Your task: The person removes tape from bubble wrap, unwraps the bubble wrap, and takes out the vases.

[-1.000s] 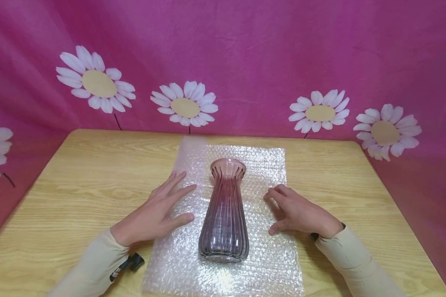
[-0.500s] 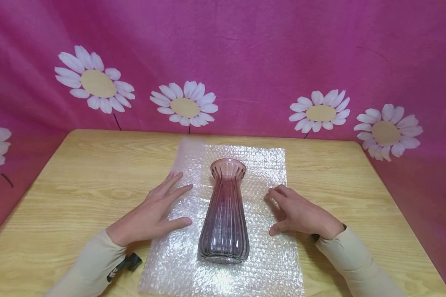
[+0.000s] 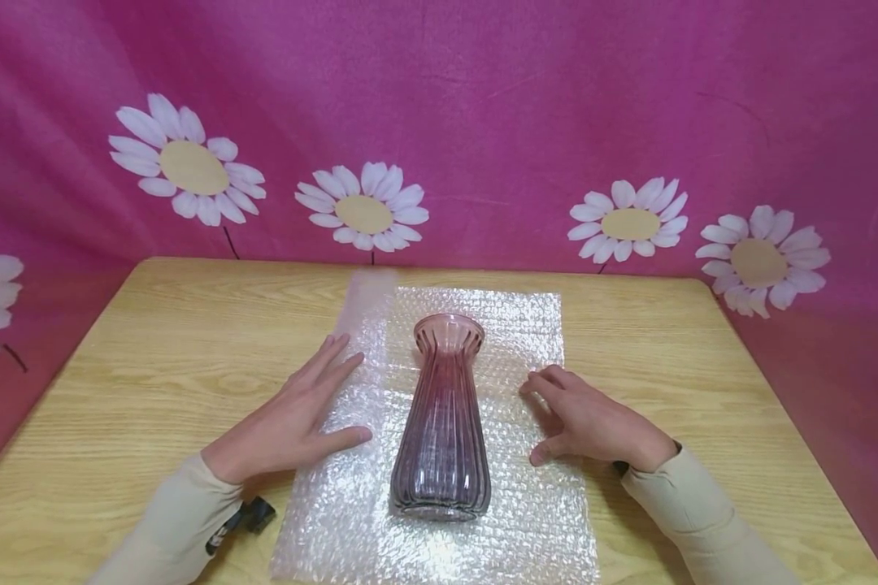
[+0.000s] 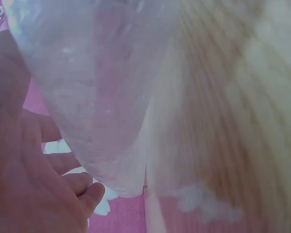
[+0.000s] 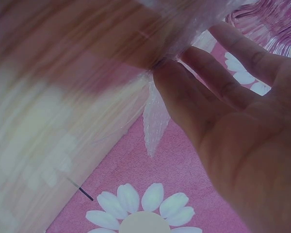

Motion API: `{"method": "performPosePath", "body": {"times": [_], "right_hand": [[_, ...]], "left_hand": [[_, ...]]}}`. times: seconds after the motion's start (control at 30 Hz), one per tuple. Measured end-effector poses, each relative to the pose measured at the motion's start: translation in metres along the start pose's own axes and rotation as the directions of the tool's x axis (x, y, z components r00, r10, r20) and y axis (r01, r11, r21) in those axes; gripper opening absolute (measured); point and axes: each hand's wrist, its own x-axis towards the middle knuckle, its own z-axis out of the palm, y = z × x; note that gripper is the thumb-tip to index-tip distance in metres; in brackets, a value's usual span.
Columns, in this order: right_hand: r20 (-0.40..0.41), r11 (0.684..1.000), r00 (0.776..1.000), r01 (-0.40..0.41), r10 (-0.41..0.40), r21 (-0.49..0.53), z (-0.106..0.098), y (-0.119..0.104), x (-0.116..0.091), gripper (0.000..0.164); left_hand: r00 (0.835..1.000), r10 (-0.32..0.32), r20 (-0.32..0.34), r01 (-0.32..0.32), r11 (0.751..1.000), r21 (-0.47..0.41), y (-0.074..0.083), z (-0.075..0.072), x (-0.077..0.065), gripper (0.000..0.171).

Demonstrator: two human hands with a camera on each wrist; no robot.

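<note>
A ribbed glass vase (image 3: 442,422), pink at the flared rim and grey-purple toward the base, lies on its side on a sheet of bubble wrap (image 3: 534,504). Its rim points to the far side of the table. My left hand (image 3: 293,414) rests at the left part of the wrap, fingers extended and thumb apart. In the left wrist view the wrap (image 4: 106,97) curves up in a rounded bend beside the fingers. My right hand (image 3: 588,414) touches the wrap near its right edge, fingers slightly bent. Neither hand touches the vase.
The wood-grain table (image 3: 176,349) runs under the wrap, with bare surface on both sides. A pink curtain (image 3: 483,106) with printed daisies hangs behind and beside it. A black wrist device (image 3: 256,514) sits at the left sleeve.
My left hand has slid slightly left, away from the vase. The left part of the bubble wrap has shifted left with it. The vase and right hand stay in place.
</note>
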Motion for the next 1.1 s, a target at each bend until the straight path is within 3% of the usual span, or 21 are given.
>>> {"method": "performPosePath", "body": {"times": [0.6, 0.93, 1.1], "right_hand": [[-0.019, 1.000, 1.000, 0.012, -0.012, -0.003, 0.001, 0.000, -0.001, 0.086], [-0.015, 1.000, 1.000, 0.015, -0.015, -0.002, 0.000, 0.001, -0.001, 0.085], [-0.016, 1.000, 1.000, 0.021, -0.021, 0.000, 0.001, 0.001, 0.000, 0.085]], "left_hand": [[1.000, 0.004, -0.009, -0.004, 1.000, 0.007, -0.002, -0.006, 0.000, 0.101], [0.998, -0.059, 0.007, 0.059, 0.998, -0.021, -0.001, -0.015, -0.001, 0.105], [0.999, -0.043, -0.004, 0.043, 0.999, -0.017, -0.002, -0.016, -0.002, 0.103]]}}
